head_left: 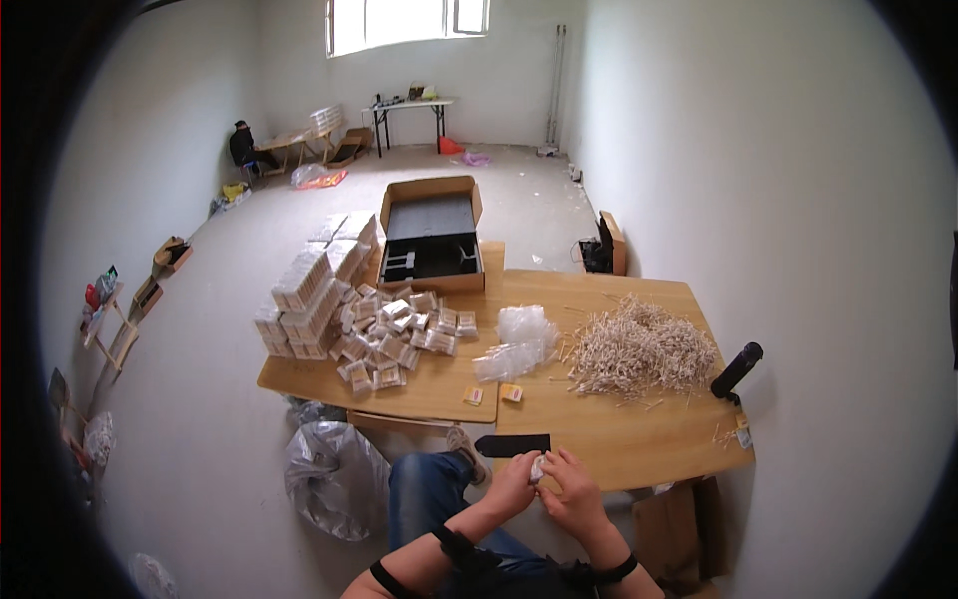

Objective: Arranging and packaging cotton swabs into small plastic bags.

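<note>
Wooden tabletop (609, 446); left hand (513, 487), right hand (575, 495) curled, pinching whitish packet (538, 468).

A small whitish bundle (538, 468), held up between two bare hands.
From where I'm standing it looks pale and a little shiny, stubby in shape, its lower part lost behind the fingers. The left hand (512, 486) grips it from one side and the right hand (576, 496) closes in from the other, fingertips touching it. It sits roughly upright, just beside the near edge of the wooden table (629, 444), close to the end of a flat black strip (514, 445). Whether it's sealed, I can't tell.
</note>
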Available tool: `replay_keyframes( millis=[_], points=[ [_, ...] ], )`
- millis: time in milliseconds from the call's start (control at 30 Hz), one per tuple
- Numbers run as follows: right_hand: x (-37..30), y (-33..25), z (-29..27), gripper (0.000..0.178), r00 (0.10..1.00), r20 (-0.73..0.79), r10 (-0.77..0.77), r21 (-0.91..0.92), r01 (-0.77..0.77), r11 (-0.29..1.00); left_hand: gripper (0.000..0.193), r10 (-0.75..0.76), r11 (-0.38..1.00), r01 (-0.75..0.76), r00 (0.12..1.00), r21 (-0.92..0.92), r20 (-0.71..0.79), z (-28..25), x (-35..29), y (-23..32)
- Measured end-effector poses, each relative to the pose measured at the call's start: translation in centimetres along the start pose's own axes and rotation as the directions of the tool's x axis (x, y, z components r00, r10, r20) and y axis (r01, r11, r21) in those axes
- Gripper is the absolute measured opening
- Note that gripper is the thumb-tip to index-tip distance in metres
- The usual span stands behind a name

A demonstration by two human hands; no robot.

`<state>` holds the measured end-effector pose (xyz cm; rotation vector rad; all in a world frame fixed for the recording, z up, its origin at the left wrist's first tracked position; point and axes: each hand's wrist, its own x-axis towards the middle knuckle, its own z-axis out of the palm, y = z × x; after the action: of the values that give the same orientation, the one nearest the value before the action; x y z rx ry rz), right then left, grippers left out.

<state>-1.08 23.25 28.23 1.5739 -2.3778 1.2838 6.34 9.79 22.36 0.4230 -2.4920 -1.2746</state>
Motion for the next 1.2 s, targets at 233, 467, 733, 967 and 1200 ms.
replay_keyframes(
  millis=[233,467,733,967,1200],
  points=[
    [0.0,-0.1,-0.2,0.023,0.991,-0.131,-0.013,0.171,0.035,0.985,0.042,0.107,0.943,-0.076,0.991,-0.324,0.080,1.3,0.4,-0.6],
    [0.0,1.0,-1.3,0.018,0.990,-0.143,0.016,0.249,0.020,0.968,0.029,0.136,0.903,-0.063,0.980,-0.425,0.144,-0.4,-0.1,1.9],
    [0.4,0.8,-2.1,0.017,0.995,-0.095,0.042,0.296,-0.012,0.955,0.027,0.008,0.862,0.209,0.905,-0.461,0.426,-0.8,0.0,1.3],
    [0.0,0.8,-1.7,0.019,0.999,-0.034,-0.012,0.344,0.023,0.939,0.034,0.083,0.801,0.183,0.909,-0.570,0.409,-0.8,0.0,2.2],
    [-0.1,1.9,-1.8,0.017,0.998,-0.058,0.035,0.393,-0.009,0.919,0.036,0.069,0.826,0.207,0.886,-0.525,0.458,-0.5,0.0,1.1]
  ],
)
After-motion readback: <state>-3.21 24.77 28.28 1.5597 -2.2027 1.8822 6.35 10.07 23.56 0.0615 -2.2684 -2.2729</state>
